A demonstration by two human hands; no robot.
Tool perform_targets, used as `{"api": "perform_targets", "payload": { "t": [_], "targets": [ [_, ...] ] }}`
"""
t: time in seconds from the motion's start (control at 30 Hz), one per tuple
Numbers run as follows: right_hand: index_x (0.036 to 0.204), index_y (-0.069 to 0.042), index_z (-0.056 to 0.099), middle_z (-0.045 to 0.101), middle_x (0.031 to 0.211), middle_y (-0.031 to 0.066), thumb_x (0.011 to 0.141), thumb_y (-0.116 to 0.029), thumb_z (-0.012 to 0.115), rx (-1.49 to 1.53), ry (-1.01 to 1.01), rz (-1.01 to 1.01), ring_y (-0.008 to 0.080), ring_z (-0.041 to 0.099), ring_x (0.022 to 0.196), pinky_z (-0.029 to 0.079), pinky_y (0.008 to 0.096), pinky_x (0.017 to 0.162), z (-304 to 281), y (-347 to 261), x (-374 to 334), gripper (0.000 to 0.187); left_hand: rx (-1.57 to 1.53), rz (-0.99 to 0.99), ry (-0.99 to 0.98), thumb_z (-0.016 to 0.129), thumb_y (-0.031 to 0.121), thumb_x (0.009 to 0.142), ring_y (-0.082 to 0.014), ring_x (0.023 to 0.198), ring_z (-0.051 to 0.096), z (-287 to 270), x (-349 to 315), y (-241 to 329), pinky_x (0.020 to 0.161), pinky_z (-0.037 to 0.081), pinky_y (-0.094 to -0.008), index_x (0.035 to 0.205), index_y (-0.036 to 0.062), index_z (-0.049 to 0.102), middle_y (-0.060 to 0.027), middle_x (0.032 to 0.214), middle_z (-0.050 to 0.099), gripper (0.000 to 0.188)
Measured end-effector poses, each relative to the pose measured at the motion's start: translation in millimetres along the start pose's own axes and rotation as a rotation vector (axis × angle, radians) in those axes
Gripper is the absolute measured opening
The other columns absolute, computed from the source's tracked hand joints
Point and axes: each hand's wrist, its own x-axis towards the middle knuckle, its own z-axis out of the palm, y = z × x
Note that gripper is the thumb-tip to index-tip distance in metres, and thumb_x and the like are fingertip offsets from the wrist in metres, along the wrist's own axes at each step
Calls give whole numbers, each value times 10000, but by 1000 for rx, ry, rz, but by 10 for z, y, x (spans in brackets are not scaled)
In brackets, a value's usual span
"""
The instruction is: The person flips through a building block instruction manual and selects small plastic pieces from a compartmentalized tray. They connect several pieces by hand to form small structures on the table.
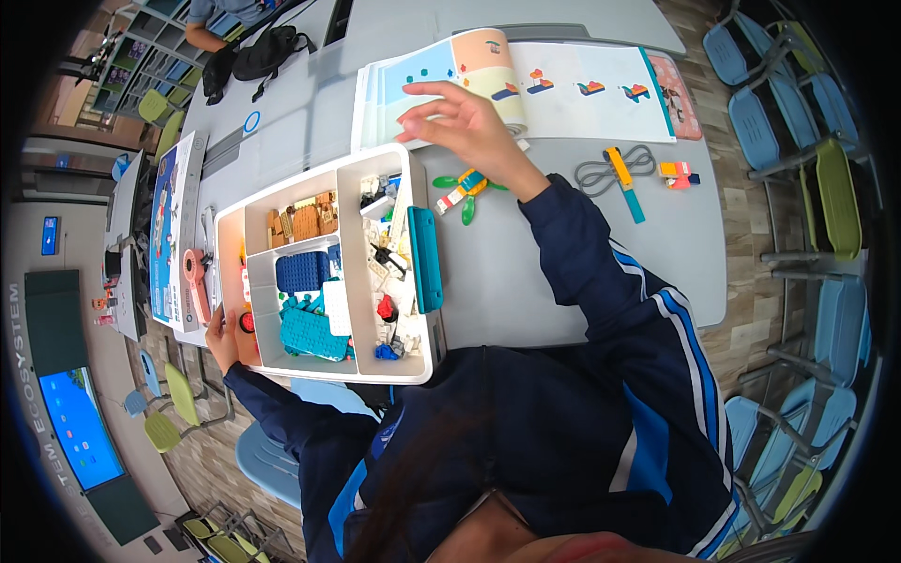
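A white sorting tray (435, 361) with a teal clip on its side holds building bricks in several compartments: tan plates (305, 220), dark blue plates (302, 272), teal plates (314, 335) and mixed white pieces. My left hand (223, 340) grips the tray's left wall near its front corner, its fingers partly hidden. My right hand (462, 124) is over the lower edge of an open instruction booklet (591, 94), fingers apart and nothing in them. Under my right wrist lies a small brick model (466, 190) with green leaf-like pieces.
Right of the model lie a grey cord with a yellow and teal brick piece (619, 171) and a small multicoloured brick block (678, 174). A pink handheld fan (195, 281) and a picture box (176, 235) stand left of the tray. Another person's arm (202, 36) and a black bag (267, 54) are at the far left.
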Motion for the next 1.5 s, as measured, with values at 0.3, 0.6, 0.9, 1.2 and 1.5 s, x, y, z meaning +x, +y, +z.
{"api": "perform_targets", "payload": {
  "t": [0.3, 0.6, 0.9, 1.2, 1.5],
  "targets": [
    [1269, -61, 603, 675, 1164, 165, 839, -299, 757, -1169, 779, -142, 257, 645, 1100, 489, 373, 937, -1416, -225, -11, 515, 72, 10, -1, 713, 216, 908, -99, 853, 570, -2, 20, -13, 756, 469, -252, 1246, -63, 620, -77, 970, 684, 447],
    [1536, -104, 179, 155, 1527, 395, 774, -499, 757, -1304, 909, 899, 557, 67, 1443, -6, 738, 1083, -1930, -552, -394, 1034, -1, -5, -44, 695, 185, 922, -135, 976, 605, -34, 12, -82, 863, 477, -266, 1256, -84, 601, -128, 1119, 685, 439],
    [1428, -93, 386, 522, 1299, 260, 807, -176, 729, -1432, 936, 507, 433, 475, 1229, 288, 648, 1005, -1602, -676, -313, 714, 21, -7, -28, 712, 249, 913, -107, 874, 560, -27, 3, -61, 794, 458, -263, 1285, -36, 607, -62, 1053, 678, 481],
    [1312, -91, 548, 636, 1002, 119, 825, 13, 647, -836, 330, -535, 236, 631, 873, 537, 367, 796, -376, 60, 88, 508, 102, 26, -23, 706, 258, 916, -107, 804, 546, 60, 71, 80, 731, 454, -242, 1246, -37, 631, -51, 934, 669, 449],
    [1130, -19, 667, 701, 1014, 154, 883, -153, 670, -683, 228, -252, 258, 672, 945, 529, 356, 836, -392, -148, 92, 281, 89, 36, -10, 702, 222, 917, -105, 821, 560, -3, 6, 40, 744, 465, -247, 1247, -36, 631, -58, 986, 679, 426]
  ]
}}
